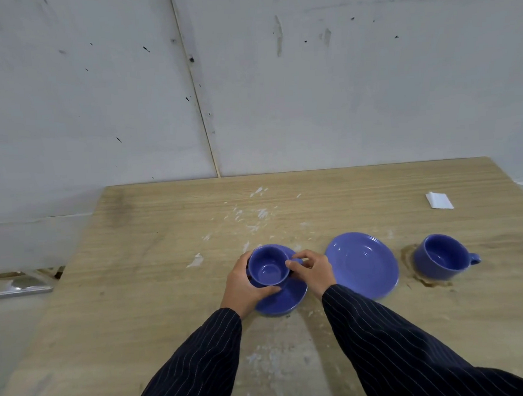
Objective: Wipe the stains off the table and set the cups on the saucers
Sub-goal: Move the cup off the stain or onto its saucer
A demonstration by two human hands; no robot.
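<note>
Right now seating first cup (268, 270) on the left saucer (286, 299): my left hand (244, 286) curls round its body, my right hand (315, 271) pinches the handle side. Cup looks down on the saucer, can't tell if fully settled. Next I judge: let go, reach right for the second cup (441, 255), which sits in a brown spill (424, 279) beside the empty saucer (362, 265), lift it across. White smears (257, 218) on the table (137, 297) not yet wiped, folded tissue (439, 200) lies far right
</note>
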